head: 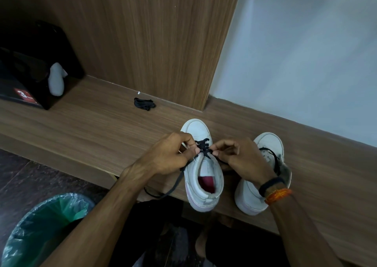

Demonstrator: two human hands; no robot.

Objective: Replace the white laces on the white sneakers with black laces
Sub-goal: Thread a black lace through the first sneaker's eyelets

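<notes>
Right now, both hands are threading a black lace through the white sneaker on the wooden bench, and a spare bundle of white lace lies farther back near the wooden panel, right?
Nearly. The head view shows the left hand and right hand pinching the black lace on the white sneaker, but the spare bundle on the wooden bench is black, not white.
</notes>
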